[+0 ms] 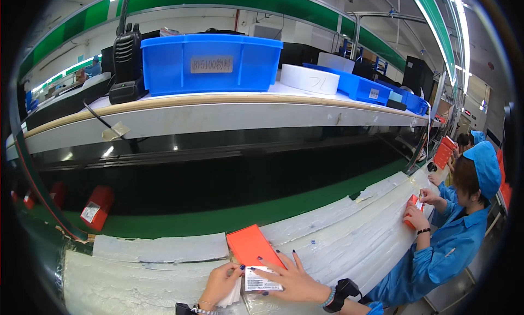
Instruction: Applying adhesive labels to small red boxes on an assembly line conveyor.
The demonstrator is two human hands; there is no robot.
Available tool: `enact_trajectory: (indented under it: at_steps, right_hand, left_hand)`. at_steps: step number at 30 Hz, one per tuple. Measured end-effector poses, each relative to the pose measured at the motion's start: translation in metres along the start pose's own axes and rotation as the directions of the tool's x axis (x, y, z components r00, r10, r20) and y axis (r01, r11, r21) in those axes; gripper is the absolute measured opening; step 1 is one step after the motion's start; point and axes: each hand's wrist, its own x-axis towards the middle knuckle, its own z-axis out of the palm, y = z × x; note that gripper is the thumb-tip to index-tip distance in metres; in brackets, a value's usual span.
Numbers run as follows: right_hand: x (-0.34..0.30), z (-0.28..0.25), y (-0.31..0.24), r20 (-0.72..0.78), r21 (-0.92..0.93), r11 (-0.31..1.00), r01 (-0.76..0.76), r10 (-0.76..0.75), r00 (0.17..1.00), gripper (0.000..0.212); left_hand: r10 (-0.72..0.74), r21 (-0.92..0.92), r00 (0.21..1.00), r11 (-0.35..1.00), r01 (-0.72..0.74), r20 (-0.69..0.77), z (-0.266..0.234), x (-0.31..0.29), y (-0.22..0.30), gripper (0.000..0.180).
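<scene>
A flat red-orange box lies on the plastic-covered bench in front of me. A white printed label sits on its near end. My right hand is spread flat over the label and the box, fingers apart. At the label's left edge, my left hand has its thumb and forefinger pinched together. A few white sheets fan out below those fingers and seem to be held in that hand; its palm side is hidden.
Beyond the bench runs a green conveyor belt with several red boxes at left. A shelf holds a blue bin, a two-way radio and a white roll. On my right, a co-worker in blue handles another red box.
</scene>
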Motion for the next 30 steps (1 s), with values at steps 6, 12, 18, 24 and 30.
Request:
enact_trajectory:
  at_steps: [6,12,18,24,30]
  right_hand:
    - [0.017,-0.004,0.023,0.099,-0.095,0.987,0.130,-0.121,0.988,0.050]
    - [0.055,0.011,0.010,-0.224,0.202,0.951,0.234,-0.188,0.956,0.050]
    - [0.069,0.014,-0.005,-0.290,0.417,0.858,0.301,-0.188,0.938,0.044]
    - [0.054,-0.018,0.026,-0.347,0.886,0.285,0.366,-0.116,0.931,0.039]
    - [0.052,-0.044,0.044,-0.022,0.878,0.477,0.039,-0.041,0.999,0.053]
  left_hand:
    - [-0.092,-0.085,0.990,0.991,0.102,0.107,0.001,-0.004,0.002,0.021]
    - [0.047,-0.521,0.998,0.853,-0.019,0.042,0.007,-0.004,0.017,0.021]
    - [-0.210,-0.969,0.975,0.214,0.120,0.074,0.009,-0.008,0.014,0.031]
    - [-0.116,-0.950,0.982,0.291,-0.112,-0.151,-0.010,-0.002,0.012,0.018]
    - [-0.116,-0.477,0.982,0.878,0.030,-0.151,-0.010,-0.004,0.019,0.012]
